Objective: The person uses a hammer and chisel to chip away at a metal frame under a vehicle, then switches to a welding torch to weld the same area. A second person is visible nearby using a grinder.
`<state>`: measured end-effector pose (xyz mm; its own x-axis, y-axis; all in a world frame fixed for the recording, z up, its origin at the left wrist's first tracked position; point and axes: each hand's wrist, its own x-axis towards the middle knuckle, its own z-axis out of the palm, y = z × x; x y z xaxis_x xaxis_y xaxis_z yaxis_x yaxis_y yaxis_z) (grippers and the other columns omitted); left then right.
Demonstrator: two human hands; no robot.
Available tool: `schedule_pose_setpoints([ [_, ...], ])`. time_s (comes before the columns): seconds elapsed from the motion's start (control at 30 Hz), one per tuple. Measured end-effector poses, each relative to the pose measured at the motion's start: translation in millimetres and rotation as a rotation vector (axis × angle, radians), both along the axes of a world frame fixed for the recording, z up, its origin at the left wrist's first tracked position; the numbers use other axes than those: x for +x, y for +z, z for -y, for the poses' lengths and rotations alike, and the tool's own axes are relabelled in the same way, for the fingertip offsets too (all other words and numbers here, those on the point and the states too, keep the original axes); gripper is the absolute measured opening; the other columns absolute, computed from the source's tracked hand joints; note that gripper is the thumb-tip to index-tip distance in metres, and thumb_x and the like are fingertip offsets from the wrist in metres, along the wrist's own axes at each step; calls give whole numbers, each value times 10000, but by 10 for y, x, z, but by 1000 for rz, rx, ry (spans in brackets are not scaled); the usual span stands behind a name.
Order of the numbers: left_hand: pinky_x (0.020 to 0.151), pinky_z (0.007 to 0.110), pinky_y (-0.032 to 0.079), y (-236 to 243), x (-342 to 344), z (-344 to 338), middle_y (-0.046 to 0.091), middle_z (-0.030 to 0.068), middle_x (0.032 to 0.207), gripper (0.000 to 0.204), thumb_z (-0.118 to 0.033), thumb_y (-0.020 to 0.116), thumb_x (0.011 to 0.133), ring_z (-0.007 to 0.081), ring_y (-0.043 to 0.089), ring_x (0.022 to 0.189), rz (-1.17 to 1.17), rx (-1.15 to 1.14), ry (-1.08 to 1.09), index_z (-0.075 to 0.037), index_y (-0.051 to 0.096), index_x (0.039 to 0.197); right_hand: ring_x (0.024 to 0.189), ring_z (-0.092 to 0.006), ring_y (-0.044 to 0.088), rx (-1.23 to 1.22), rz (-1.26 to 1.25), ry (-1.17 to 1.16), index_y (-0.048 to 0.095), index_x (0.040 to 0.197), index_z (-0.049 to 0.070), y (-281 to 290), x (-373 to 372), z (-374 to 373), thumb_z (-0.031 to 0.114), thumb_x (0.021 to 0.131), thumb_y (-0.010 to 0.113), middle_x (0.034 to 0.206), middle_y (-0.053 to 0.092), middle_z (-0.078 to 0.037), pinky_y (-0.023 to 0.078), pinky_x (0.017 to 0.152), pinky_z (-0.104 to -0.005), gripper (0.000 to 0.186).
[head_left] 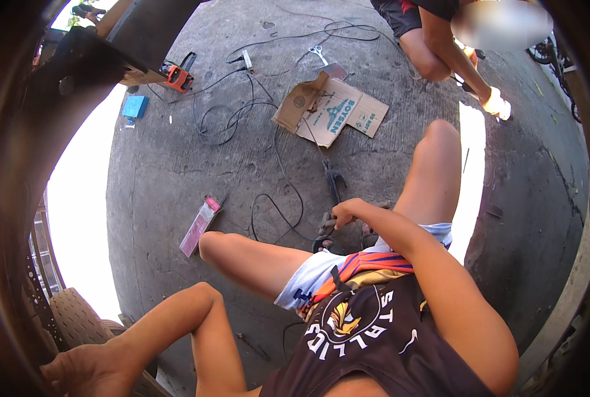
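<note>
My right hand (pixel 348 213) is closed around the handle of a black welding electrode holder (pixel 334 180), between my knees. A thin welding rod (pixel 314 134) sticks out of its jaw toward a flattened piece of brown cardboard (pixel 335 111), and the rod's tip overlaps the cardboard in view. From the handle a black cable (pixel 299 206) loops away over the concrete. My left hand (pixel 86 369) is low at the far left, beside a tan ribbed object (pixel 78 316); its fingers fade into the dark rim. Left of my knee lies a clear packet with pink ends (pixel 201 226).
Another person crouches at the upper right, a white-gloved hand (pixel 497 104) near the ground. Scissors (pixel 318 54), a power strip (pixel 247 61), tangled cables (pixel 219 132), an orange tool (pixel 177 78) and a blue box (pixel 134 107) lie farther off. A dark metal frame (pixel 77 79) stands left.
</note>
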<state>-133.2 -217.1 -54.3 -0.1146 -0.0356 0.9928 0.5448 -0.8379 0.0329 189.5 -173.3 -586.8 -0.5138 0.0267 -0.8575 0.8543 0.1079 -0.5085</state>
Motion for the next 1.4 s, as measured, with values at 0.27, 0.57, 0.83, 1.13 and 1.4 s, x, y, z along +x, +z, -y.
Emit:
schedule_pose_setpoints([
  [0.27,900,558,562,-1368,13,3,667,80,998,396,-81,842,714,359,661,1014,-130,-839,-538,-73,598,1026,1162,-372,600,511,208,-499,660,1174,36,-232,166,24,493,864,644,1256,619,-202,497,959,-477,552],
  [0.57,866,378,524,-3589,174,-887,705,47,1083,282,-73,759,763,256,662,1047,-769,-1802,215,-157,711,1028,1126,-393,609,656,251,-935,561,1223,-42,-227,-148,122,350,811,695,1149,644,-234,481,958,-488,584],
  [0.83,938,416,498,-4657,213,-833,651,58,1228,467,-249,771,788,292,611,1131,-972,-2061,158,-275,641,1237,844,-460,650,1085,-349,-1431,539,1171,-44,150,-295,-136,259,849,639,879,662,-269,495,759,-522,454],
  [1.13,1114,422,360,-3132,159,-839,503,150,1424,641,-429,695,871,316,458,1330,-826,-1854,-334,-107,505,1392,645,-329,606,1121,-538,-1377,524,1170,-47,1810,159,-635,190,868,602,806,621,-184,470,593,-436,391],
  [1.4,987,495,481,-538,469,-383,653,153,1227,486,-290,729,869,341,616,1162,-741,-1243,-709,-46,618,1274,541,-91,488,667,-1346,-1649,314,1338,79,2900,296,-469,57,898,549,905,518,-58,443,436,-236,500],
])
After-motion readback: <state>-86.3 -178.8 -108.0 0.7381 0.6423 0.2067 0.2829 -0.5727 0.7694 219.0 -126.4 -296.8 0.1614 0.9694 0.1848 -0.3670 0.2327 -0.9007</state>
